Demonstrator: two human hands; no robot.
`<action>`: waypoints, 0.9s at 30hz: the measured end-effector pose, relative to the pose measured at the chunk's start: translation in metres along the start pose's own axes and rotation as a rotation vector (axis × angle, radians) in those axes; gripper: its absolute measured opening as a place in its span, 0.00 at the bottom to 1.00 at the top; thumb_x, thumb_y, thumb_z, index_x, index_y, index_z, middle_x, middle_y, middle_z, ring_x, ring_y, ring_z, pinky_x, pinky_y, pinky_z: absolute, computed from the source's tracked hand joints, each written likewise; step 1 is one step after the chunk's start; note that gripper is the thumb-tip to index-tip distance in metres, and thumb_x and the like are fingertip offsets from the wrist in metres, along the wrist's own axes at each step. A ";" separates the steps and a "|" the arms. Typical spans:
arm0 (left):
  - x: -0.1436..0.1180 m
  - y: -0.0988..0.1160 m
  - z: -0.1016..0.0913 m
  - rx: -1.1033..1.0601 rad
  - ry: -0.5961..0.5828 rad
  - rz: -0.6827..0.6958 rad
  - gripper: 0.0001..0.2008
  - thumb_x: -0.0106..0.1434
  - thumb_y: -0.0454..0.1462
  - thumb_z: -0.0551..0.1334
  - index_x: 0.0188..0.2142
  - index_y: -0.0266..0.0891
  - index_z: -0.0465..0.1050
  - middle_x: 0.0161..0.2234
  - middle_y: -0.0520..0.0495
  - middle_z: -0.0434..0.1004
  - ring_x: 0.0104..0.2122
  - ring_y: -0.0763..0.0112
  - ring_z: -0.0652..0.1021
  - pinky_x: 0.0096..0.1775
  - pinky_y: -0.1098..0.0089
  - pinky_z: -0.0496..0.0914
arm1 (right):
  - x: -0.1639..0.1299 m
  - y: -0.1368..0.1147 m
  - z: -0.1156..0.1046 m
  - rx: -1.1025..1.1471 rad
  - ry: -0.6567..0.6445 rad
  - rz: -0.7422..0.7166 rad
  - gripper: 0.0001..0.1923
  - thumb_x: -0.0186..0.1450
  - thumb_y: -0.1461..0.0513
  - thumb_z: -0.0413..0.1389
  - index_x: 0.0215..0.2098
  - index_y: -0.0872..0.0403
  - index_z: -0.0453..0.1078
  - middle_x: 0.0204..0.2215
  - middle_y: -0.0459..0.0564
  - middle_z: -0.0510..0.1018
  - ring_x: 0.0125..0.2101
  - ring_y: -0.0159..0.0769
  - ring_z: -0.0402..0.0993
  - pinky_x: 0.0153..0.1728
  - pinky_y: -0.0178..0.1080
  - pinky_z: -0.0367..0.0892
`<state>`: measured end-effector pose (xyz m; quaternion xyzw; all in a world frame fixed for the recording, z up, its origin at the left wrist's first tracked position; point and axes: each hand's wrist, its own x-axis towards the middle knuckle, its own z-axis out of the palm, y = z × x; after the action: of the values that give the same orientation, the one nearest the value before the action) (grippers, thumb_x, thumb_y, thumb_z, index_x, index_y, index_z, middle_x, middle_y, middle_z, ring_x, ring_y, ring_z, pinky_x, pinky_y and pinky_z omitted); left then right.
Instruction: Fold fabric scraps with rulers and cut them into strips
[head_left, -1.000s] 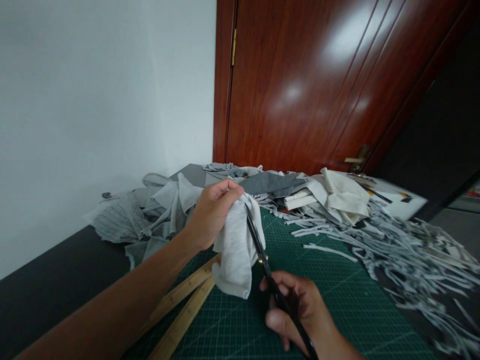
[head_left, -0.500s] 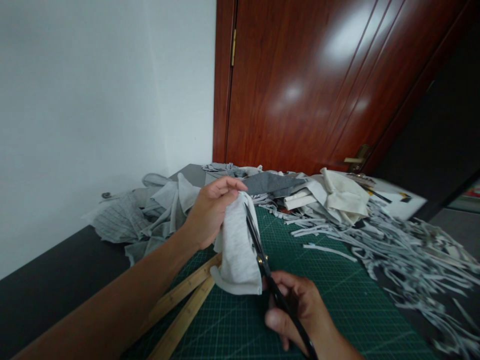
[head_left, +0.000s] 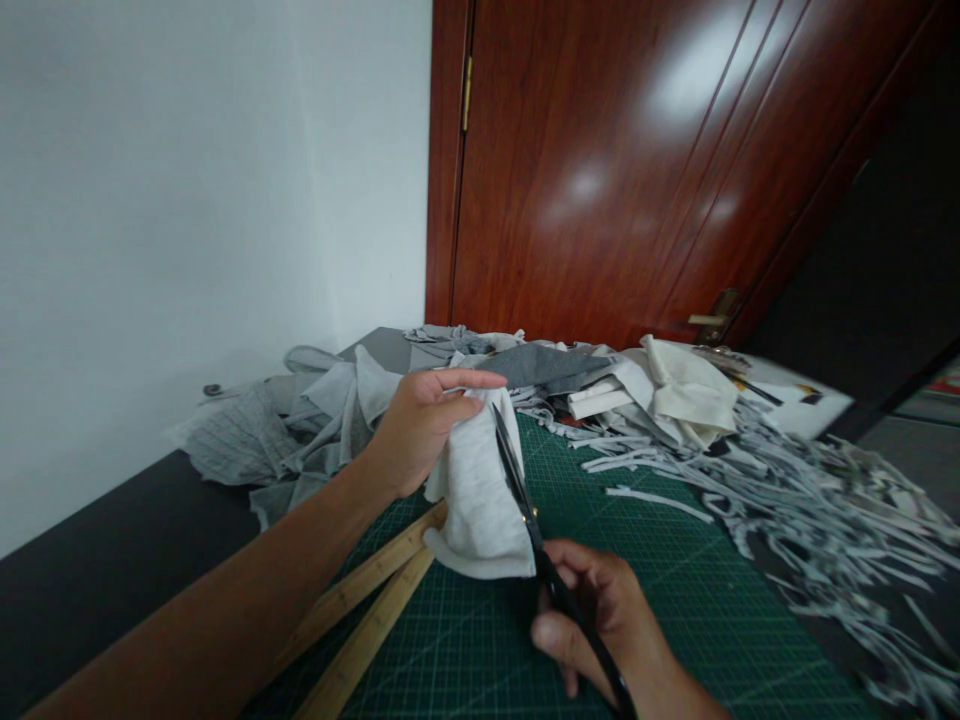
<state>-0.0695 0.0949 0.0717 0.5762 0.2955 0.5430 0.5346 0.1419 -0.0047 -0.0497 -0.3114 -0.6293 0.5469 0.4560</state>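
Observation:
My left hand [head_left: 424,430] pinches the top edge of a light grey piece of fabric [head_left: 484,490], which hangs down above the mat. In my right hand [head_left: 592,620] is a pair of black-handled scissors [head_left: 521,490], fingers wrapped round the handles. The blades lie along the fabric's right side, tips pointing up toward my left fingertips. Beneath the fabric is a green gridded cutting mat [head_left: 675,580]. Two wooden rulers [head_left: 375,630] lie on it at the left, their far ends meeting behind the fabric.
Crumpled grey fabric pieces [head_left: 300,430] are heaped at the left against the wall. A large tangle of cut fabric strips [head_left: 810,520] spreads over the right side, with cream cloth [head_left: 690,390] behind it. One loose strip [head_left: 660,502] lies on the mat. A brown door [head_left: 600,180] stands beyond.
My left index finger has straightened along the fabric's top edge. The fabric's lower edge has shifted slightly up and right. My right hand and the scissors have barely moved.

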 end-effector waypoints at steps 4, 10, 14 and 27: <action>0.000 0.000 -0.001 -0.048 -0.010 -0.004 0.20 0.51 0.33 0.74 0.46 0.39 0.85 0.37 0.44 0.87 0.30 0.67 0.83 0.34 0.67 0.75 | 0.001 -0.004 0.001 0.039 0.002 -0.020 0.25 0.60 0.45 0.72 0.43 0.53 0.76 0.19 0.37 0.67 0.12 0.20 0.54 0.12 0.23 0.59; -0.001 0.000 -0.002 -0.114 -0.079 -0.018 0.27 0.50 0.30 0.76 0.52 0.39 0.83 0.39 0.44 0.87 0.33 0.65 0.84 0.39 0.64 0.77 | 0.001 -0.009 0.002 0.044 -0.042 -0.040 0.27 0.61 0.42 0.70 0.45 0.53 0.78 0.21 0.38 0.66 0.15 0.22 0.56 0.15 0.24 0.60; -0.001 -0.001 -0.001 -0.133 -0.116 -0.045 0.30 0.50 0.29 0.76 0.54 0.41 0.82 0.40 0.45 0.87 0.34 0.67 0.83 0.40 0.67 0.77 | 0.001 -0.013 0.002 0.033 -0.036 -0.038 0.27 0.61 0.43 0.70 0.45 0.53 0.77 0.21 0.38 0.66 0.16 0.22 0.57 0.16 0.24 0.60; -0.003 -0.009 0.003 -0.159 -0.170 -0.035 0.34 0.51 0.29 0.77 0.58 0.43 0.80 0.39 0.48 0.85 0.33 0.72 0.80 0.35 0.74 0.71 | 0.003 -0.019 0.004 0.026 -0.006 -0.059 0.23 0.61 0.45 0.71 0.41 0.53 0.76 0.23 0.39 0.66 0.16 0.22 0.58 0.16 0.24 0.60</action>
<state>-0.0654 0.0933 0.0625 0.5707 0.2154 0.5044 0.6112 0.1392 -0.0077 -0.0302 -0.2852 -0.6324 0.5422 0.4741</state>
